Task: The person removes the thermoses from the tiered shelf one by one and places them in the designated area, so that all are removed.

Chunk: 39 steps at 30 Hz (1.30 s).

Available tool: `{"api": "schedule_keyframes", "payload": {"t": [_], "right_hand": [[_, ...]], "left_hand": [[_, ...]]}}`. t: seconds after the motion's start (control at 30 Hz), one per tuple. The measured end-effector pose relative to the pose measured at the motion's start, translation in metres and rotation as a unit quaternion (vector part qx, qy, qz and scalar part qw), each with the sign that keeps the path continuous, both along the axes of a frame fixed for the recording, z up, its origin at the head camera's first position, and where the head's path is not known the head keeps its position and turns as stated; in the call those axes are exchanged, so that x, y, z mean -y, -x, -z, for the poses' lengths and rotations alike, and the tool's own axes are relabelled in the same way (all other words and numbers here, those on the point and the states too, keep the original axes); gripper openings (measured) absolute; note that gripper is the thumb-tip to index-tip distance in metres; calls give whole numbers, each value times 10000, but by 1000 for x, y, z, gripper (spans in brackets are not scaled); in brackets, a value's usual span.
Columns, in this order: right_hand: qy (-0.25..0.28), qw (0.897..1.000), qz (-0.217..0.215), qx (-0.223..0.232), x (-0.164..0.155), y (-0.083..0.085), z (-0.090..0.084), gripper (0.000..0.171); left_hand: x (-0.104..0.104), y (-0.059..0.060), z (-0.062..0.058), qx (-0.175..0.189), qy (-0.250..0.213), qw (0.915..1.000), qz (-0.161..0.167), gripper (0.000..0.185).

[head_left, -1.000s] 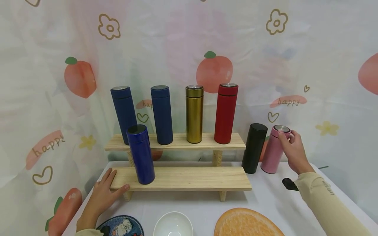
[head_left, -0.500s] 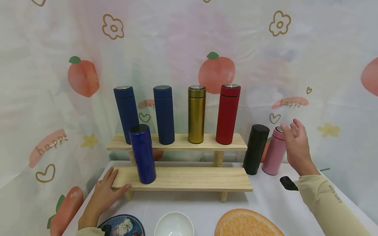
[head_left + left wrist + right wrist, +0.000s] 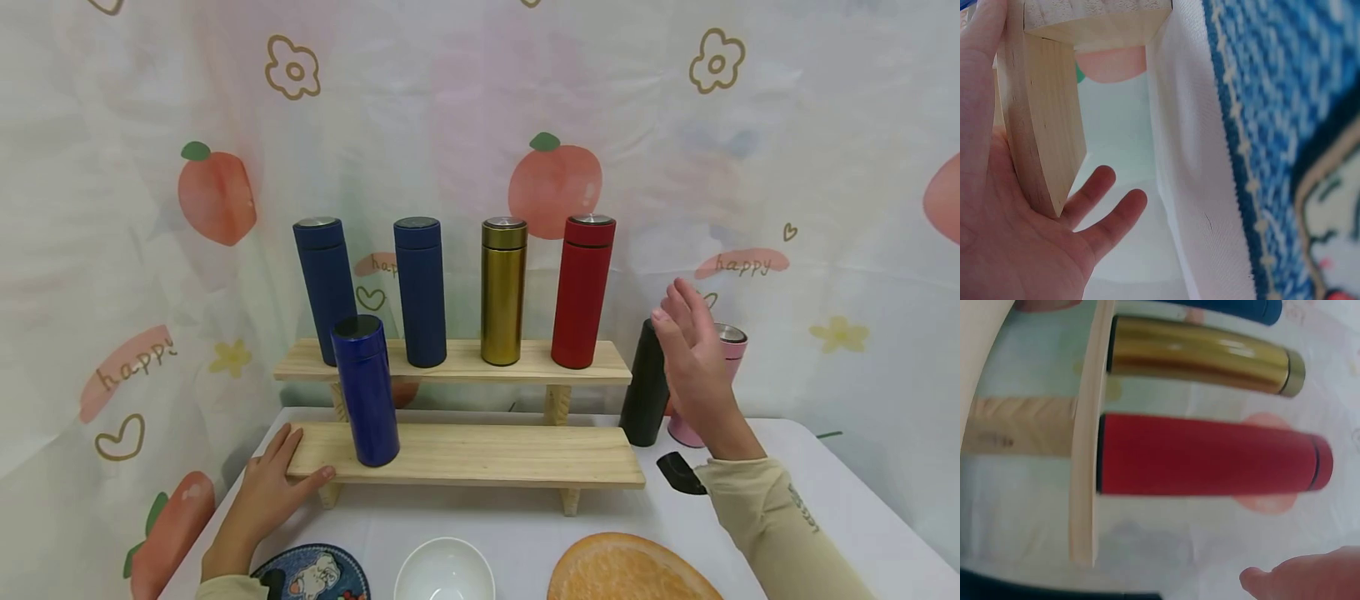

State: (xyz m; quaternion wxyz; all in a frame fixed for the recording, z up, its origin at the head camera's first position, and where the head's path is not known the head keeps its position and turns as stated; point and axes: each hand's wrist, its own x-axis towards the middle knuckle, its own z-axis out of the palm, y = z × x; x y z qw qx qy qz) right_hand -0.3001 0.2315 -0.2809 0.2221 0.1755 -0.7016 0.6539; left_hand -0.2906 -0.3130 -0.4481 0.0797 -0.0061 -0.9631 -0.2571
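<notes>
Presently logged, item by item.

Right hand [image 3: 693, 367]: raised off the table, fingers straight and spread, holding nothing. A second earlier it had pinched the cap of the pink flask [image 3: 723, 354]; half a second earlier it had let go; at this moment it had drifted left and stood in front of the black flask [image 3: 645, 387], whose upper part it partly hid. Whether the fingertips touched the black flask could not be told from the head view. The shift suggested the pink flask was done with and the black one had become the nearer concern.

Pink flask: upright on the white table [image 3: 660, 517], right of the black flask, just beside it.

Left hand [image 3: 273, 487]: flat, fingers straight, pressed against the left end of the lower wooden shelf [image 3: 487, 454], unchanged over the second.

Lower shelf: one blue flask [image 3: 365, 390].

Upper shelf [image 3: 450, 360]: two dark blue flasks, one gold flask [image 3: 502, 292], one red flask [image 3: 582, 292].

Front edge: patterned plate [image 3: 311, 575], white bowl [image 3: 444, 571], orange-slice mat [image 3: 626, 571].
</notes>
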Motion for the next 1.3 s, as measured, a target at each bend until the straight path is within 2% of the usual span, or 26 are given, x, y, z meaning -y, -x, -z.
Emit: {"api": "schedule_keyframes", "payload": {"t": [0.27, 0.6, 0.83, 1.03, 1.3], "right_hand": [[-798, 9963, -221, -234, 41, -5, 0, 74], [-712, 9903, -1188, -109, 97, -1, 15, 74], [-598, 9825, -1762, 90, 134, 5, 28, 78], [-703, 9757, -2066, 211, 159, 8, 45, 78], [-799, 9684, -2292, 571, 189, 15, 58, 77]], "left_hand": [[0, 1, 0, 10, -23, 10000, 24, 106], [-1, 0, 1, -35, -43, 10000, 4, 106], [-2, -3, 3, -145, -95, 9998, 8, 104], [-3, -2, 2, -16, -96, 9999, -25, 106], [-1, 0, 1, 34, -83, 9999, -75, 106]]}}
